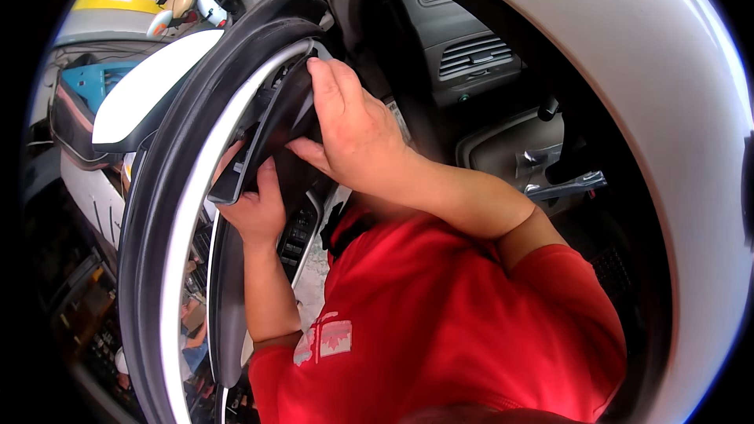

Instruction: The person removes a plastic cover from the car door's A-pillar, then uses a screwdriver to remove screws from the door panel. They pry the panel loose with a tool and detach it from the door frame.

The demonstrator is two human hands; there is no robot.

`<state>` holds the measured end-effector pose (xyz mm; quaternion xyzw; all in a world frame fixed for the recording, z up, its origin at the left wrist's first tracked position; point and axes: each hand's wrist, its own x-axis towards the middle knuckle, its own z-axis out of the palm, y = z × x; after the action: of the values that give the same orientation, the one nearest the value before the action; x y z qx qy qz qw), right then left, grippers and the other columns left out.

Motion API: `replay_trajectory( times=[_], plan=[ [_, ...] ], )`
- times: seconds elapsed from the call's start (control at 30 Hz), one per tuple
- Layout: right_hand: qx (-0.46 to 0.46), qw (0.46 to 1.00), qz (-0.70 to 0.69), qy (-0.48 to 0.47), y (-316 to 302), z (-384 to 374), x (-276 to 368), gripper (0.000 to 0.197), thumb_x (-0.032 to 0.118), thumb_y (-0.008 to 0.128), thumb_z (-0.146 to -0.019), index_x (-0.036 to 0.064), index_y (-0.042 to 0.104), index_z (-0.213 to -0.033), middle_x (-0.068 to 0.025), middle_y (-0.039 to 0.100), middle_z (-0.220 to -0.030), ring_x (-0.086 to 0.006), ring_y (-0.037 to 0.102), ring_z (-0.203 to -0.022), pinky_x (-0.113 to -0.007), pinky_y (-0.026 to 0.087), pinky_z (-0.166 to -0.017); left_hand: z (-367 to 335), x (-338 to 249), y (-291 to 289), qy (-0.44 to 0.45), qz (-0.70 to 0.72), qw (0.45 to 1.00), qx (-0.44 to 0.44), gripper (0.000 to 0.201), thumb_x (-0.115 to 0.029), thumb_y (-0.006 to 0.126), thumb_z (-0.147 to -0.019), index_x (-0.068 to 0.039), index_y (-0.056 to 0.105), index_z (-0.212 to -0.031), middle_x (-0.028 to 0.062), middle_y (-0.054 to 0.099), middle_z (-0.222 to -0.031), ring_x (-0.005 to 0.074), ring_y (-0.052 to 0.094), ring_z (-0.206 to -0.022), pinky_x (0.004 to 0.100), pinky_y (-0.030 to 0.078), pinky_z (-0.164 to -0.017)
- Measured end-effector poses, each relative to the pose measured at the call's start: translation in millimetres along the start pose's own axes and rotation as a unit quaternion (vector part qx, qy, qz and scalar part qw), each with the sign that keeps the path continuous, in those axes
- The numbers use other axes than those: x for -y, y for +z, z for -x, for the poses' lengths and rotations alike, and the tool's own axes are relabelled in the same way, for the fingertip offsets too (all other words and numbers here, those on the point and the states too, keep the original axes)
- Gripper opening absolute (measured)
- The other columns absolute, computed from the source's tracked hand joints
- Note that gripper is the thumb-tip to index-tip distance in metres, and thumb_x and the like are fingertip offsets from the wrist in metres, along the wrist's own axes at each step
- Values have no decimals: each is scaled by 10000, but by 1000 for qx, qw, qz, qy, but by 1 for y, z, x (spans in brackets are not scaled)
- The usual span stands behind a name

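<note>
Gripping a black trim panel (276, 124), left hand (259, 208) holds its lower end, right hand (357, 129) its upper, inside the car door's frame (149, 212)

1 black trim panel (275, 122) | long and matte, with a thin edge along its left side | was held at 2 places, near its upper and lower ends | slanted from upper right to lower left | sat by the inner side of an open car door (145, 267)
</note>
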<state>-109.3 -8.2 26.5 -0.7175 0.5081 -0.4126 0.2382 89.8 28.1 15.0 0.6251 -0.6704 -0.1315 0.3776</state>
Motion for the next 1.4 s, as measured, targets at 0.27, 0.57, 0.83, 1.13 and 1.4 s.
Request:
replay_trajectory(
  times=[0.27,0.57,0.83,1.13,1.4],
  plan=[
    [-43,998,47,-28,15,6,-2,925,228,839,-666,-113,340,-1366,-289,453,-1262,-406,644,-940,-379,559,-789,-9,-17,-2,55,2,998,18,349,-137,691,-837,32,636,-1137,195,679,-1075,336,654,-992,394,478,-903],
    [-38,995,89,-22,15,0,9,890,229,826,-689,-111,354,-1363,-290,460,-1265,-401,648,-960,-386,566,-791,-15,-19,-1,51,53,997,11,540,-336,752,-827,34,587,-1185,203,630,-1160,338,605,-1084,417,446,-963],
    [-1,996,93,-11,12,1,11,884,217,814,-713,-105,323,-1374,-297,451,-1265,-427,620,-1031,-401,557,-837,-26,-22,20,32,130,990,-37,776,-84,813,-764,46,340,-1366,184,483,-1261,304,532,-1183,428,444,-1033],
    [-65,992,-96,-59,27,12,-46,787,232,851,-696,-30,457,-1325,-228,513,-1243,-396,567,-1096,-410,501,-908,-44,-55,15,-5,138,990,-11,434,-134,854,-718,28,673,-1078,133,705,-1032,219,671,-946,338,501,-890],
    [-110,969,-219,34,45,12,-60,561,311,798,-769,4,624,-1205,-167,584,-1202,-356,592,-1049,-393,485,-914,-48,-48,33,54,285,957,-22,387,-7,801,-744,33,661,-1102,118,694,-1070,211,669,-963,340,519,-888]
  ],
)
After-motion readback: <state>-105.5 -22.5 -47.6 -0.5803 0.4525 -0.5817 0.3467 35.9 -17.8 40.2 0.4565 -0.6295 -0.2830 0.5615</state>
